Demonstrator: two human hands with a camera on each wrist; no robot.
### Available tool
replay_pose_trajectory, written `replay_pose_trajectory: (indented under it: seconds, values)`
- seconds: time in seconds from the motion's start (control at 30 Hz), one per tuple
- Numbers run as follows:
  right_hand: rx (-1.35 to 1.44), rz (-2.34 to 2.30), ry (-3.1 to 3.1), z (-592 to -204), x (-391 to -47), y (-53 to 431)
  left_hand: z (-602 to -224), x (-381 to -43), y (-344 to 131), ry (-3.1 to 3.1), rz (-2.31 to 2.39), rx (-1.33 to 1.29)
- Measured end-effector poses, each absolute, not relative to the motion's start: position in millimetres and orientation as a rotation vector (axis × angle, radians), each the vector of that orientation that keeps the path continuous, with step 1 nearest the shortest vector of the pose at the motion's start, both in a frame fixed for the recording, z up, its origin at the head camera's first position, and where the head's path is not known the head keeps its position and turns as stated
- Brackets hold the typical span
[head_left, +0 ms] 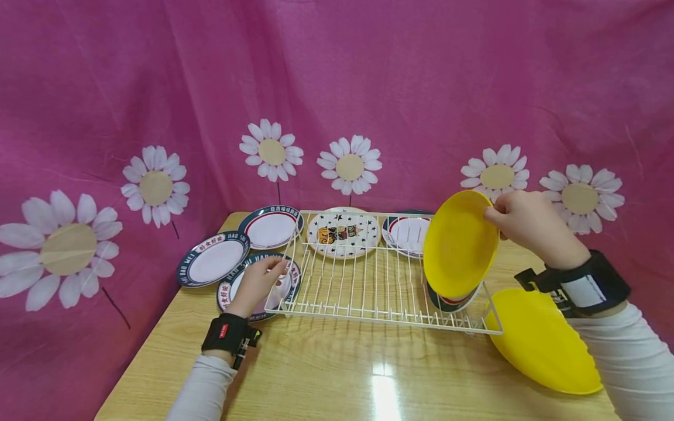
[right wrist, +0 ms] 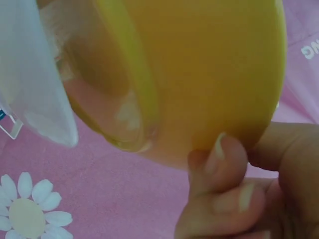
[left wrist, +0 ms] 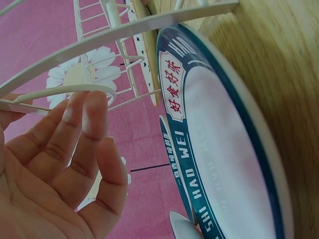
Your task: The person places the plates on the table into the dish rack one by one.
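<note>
My right hand (head_left: 532, 225) pinches the rim of a yellow plate (head_left: 458, 245), which is tilted upright over the right end of a white wire dish rack (head_left: 363, 316). In the right wrist view, thumb and fingers grip the edge of that plate (right wrist: 214, 79). A dark-rimmed plate (head_left: 454, 305) stands in the rack's right end, mostly hidden behind the yellow one. My left hand (head_left: 259, 285) holds the left end of the rack; the left wrist view shows its fingers (left wrist: 94, 114) curled at the rack's wire.
Left of the rack lie several dark-rimmed white plates (head_left: 218, 261). Behind it are a star-patterned plate (head_left: 342, 219) and another dark-rimmed plate (head_left: 408, 231). A larger yellow plate (head_left: 547, 345) lies at the right, partly under my forearm. A pink flowered curtain (head_left: 411, 88) hangs behind the table.
</note>
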State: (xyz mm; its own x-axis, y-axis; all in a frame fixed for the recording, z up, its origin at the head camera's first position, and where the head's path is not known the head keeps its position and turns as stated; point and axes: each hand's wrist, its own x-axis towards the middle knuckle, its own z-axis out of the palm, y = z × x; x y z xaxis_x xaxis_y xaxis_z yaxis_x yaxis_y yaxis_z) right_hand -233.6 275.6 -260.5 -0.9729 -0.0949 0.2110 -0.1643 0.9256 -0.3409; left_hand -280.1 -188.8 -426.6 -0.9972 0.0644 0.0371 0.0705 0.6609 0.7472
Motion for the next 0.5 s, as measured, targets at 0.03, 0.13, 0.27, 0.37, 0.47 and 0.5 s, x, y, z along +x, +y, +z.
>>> replay_pose_trajectory:
  seconds: [0.03,0.13,0.27,0.37,0.47,0.5]
  values:
    - [0.199,0.537,-2.897,-262.3,-234.2,274.2,-426.8,-280.2,-188.8,-2.857,-1.29,-0.116]
    - [0.201,0.551,-2.917,-267.7,-237.0,270.8,-427.4,-280.5,-189.1,-2.855,-1.291,-0.123]
    - [0.209,0.547,-2.947,-273.6,-242.5,266.2,-428.0,-280.7,-190.3,-2.842,-1.279,-0.147]
    - [0.22,0.534,-2.954,-277.4,-246.9,262.9,-428.1,-280.3,-191.1,-2.827,-1.276,-0.167]
    - [0.215,0.536,-2.968,-281.7,-250.2,260.5,-428.2,-279.6,-191.3,-2.82,-1.279,-0.18]
    - [0.212,0.526,-2.973,-283.3,-251.1,260.0,-428.1,-279.3,-191.2,-2.82,-1.281,-0.182]
